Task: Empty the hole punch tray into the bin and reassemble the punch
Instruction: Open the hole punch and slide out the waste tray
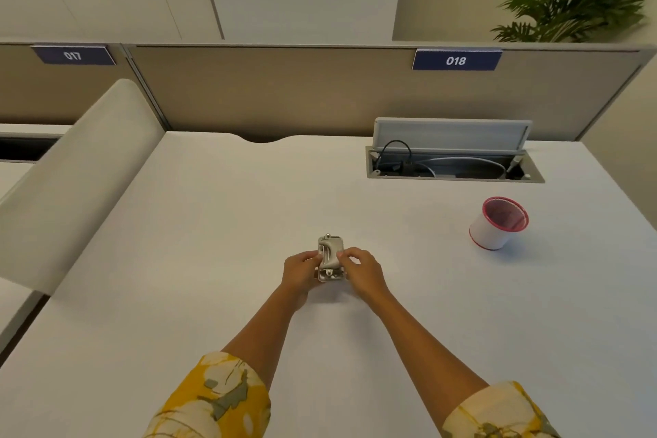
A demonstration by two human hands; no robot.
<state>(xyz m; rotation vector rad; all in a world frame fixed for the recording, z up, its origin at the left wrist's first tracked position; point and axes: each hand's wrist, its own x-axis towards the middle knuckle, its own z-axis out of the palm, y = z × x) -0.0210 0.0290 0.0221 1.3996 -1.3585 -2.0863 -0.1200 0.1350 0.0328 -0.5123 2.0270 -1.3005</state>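
Observation:
A small silver metal hole punch (330,257) rests on the white desk (213,224) in the middle of the head view. My left hand (300,272) grips its left side and my right hand (361,270) grips its right side, fingers curled around the body. The punch's underside and tray are hidden by my hands. A small white bin with a red rim and red inside (497,223) stands upright on the desk, far to the right and a little beyond the punch.
An open cable hatch (455,162) with wires is sunk into the desk at the back right. A beige partition (284,92) closes the far edge. A white curved divider (71,171) borders the left side. A plant (576,0) stands behind.

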